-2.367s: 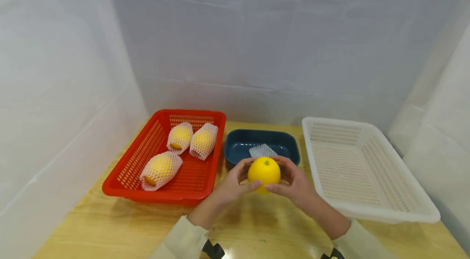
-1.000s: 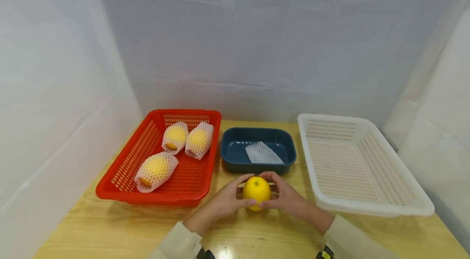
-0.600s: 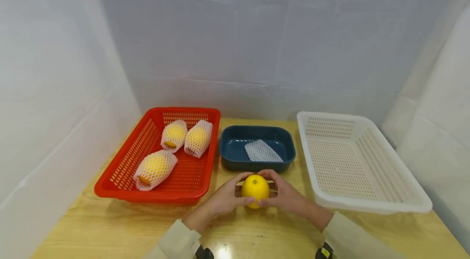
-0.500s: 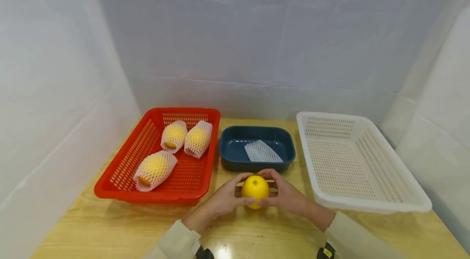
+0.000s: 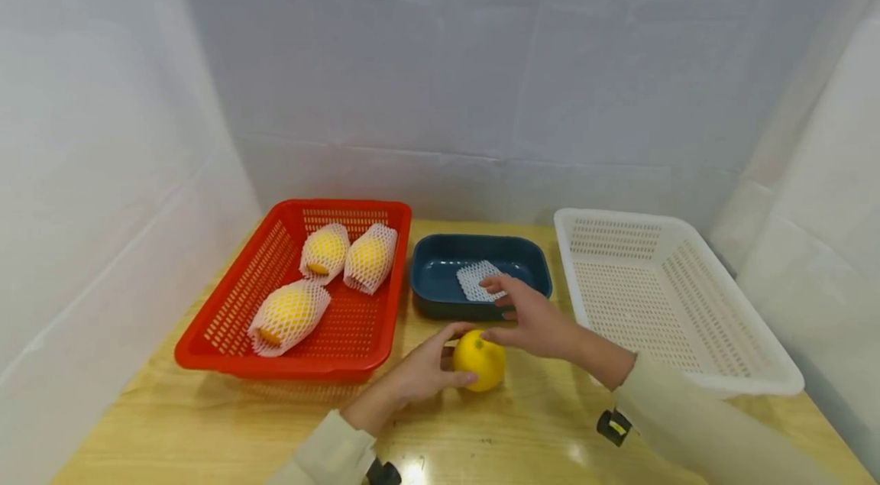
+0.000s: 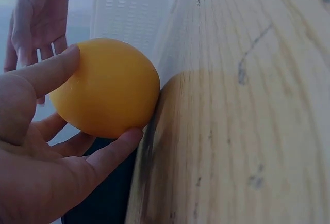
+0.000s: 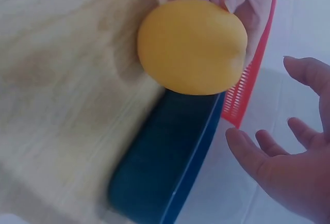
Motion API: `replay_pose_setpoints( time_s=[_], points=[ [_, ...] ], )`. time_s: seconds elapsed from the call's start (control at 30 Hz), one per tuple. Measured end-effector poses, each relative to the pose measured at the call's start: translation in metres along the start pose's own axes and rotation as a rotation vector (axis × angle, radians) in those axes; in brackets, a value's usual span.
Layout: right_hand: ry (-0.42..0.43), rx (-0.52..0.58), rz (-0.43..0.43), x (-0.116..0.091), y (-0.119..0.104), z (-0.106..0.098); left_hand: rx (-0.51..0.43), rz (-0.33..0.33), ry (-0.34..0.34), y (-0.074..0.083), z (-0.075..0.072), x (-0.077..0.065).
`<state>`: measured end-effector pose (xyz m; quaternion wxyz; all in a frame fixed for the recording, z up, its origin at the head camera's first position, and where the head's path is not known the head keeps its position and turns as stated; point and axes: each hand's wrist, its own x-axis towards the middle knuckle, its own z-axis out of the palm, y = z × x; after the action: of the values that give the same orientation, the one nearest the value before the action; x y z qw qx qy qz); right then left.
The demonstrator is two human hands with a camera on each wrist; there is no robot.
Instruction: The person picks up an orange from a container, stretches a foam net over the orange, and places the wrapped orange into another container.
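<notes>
A bare yellow orange [image 5: 479, 360] sits on the wooden table in front of the blue bin. My left hand [image 5: 428, 369] holds it from the left, thumb at the near side and fingers curled round the far side. Off the fruit, my right hand [image 5: 539, 321] is raised with its fingers loosely spread; in the right wrist view a gap shows between its fingers [image 7: 247, 152] and the orange [image 7: 193, 46]. Behind that hand, a white foam net [image 5: 477, 280] lies in the blue bin [image 5: 429, 305], partly hidden by the fingers.
On the left stands a red basket [image 5: 289, 370] with 3 yellow fruits in foam nets [image 5: 289, 313]. A white basket [image 5: 646, 317] stands on the right. White sheets [image 5: 440, 72] enclose the table [image 5: 275, 431] at the back and sides.
The orange came down from in front of the bin to the table between both hands. My right hand has since let go and risen toward the bin; the left stays on the fruit.
</notes>
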<state>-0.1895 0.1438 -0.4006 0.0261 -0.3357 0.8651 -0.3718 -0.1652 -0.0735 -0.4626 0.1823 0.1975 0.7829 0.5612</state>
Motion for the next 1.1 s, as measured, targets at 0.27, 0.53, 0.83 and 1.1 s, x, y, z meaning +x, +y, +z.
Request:
replay_pose_setpoints(
  time_s=[0.27, 0.53, 0.83, 1.1],
  points=[
    [0.054, -0.162, -0.024, 0.02, -0.009, -0.005, -0.002, -0.027, -0.017, 0.0, 0.0, 0.0],
    [0.099, -0.333, 0.083, 0.053, -0.002, -0.019, -0.017, 0.045, -0.025, -0.001, 0.002, 0.001],
    [0.055, -0.349, 0.342, 0.094, 0.023, -0.038, -0.018, 0.008, -0.028, -0.004, 0.001, 0.0],
    [-0.151, -0.365, 0.588, 0.1, 0.046, -0.029, -0.038, 0.004, -0.041, -0.003, 0.0, -0.001]
  ],
)
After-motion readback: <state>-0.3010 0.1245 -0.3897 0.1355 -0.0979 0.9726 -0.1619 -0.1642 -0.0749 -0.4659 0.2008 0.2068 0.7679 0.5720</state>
